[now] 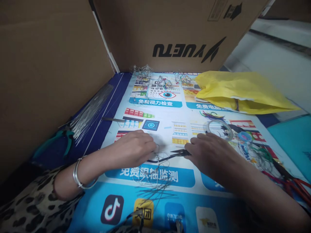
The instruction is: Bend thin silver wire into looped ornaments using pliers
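Observation:
My left hand (136, 148) is closed in a pinch at thin, pale looped wire (158, 158); its fingertips are mostly turned away from me. In my closed right hand (209, 147) is a pair of needle-nose pliers (179, 152), jaws pointing left toward the wire. A dark, thin strand runs between the left fingers and the pliers; I cannot tell what it is joined to. Just below both hands, several short straight wires (156, 191) lie scattered on the printed sheet (167, 127).
Cardboard walls (136, 35) close off the back and left. At left lie a bundle of wires (88, 111) and teal-handled pliers (69, 142). A yellow bag (233, 87), a roll of clear tape (229, 129) and red-handled pliers (295, 186) are at right. Tangled wires (166, 82) lie at the back.

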The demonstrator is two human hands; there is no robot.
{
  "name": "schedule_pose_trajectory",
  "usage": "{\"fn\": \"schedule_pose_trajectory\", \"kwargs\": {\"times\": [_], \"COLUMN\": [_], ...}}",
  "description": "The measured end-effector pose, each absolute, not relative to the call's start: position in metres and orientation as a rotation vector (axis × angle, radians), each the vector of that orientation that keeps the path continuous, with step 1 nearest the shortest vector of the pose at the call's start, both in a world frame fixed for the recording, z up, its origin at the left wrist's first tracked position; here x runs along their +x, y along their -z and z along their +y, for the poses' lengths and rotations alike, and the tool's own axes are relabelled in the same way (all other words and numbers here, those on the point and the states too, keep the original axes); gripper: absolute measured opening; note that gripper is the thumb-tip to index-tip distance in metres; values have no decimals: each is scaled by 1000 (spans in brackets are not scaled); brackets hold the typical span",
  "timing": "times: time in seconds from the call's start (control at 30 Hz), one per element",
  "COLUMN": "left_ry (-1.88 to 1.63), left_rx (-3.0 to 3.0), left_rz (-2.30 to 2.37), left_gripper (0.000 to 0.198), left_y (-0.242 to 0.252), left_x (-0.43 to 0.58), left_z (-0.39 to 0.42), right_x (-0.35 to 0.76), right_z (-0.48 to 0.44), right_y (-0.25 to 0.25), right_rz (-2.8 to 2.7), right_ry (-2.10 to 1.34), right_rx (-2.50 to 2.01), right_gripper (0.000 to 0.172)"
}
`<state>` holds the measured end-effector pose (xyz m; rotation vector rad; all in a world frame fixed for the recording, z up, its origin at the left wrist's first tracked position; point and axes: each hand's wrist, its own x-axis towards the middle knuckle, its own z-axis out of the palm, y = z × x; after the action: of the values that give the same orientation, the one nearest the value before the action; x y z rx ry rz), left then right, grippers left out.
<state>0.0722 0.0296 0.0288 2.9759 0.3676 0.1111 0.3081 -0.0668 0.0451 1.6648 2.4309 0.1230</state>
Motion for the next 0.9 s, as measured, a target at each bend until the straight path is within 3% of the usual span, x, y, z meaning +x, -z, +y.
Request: {"fn": "schedule_pose_trajectory", "kwargs": {"times": [0.9], "left_ry": [-128], "left_rx": [3072], "left_rz": [213], "left_gripper": [12], "left_y": [-40], "left_x": [69], "left_z": [26], "right_x": [254], "right_z": [-59], "right_y": [-43], "right_rz": [2373], "right_ry": [-121], "right_rx": [1548], "right_gripper": [12]}}
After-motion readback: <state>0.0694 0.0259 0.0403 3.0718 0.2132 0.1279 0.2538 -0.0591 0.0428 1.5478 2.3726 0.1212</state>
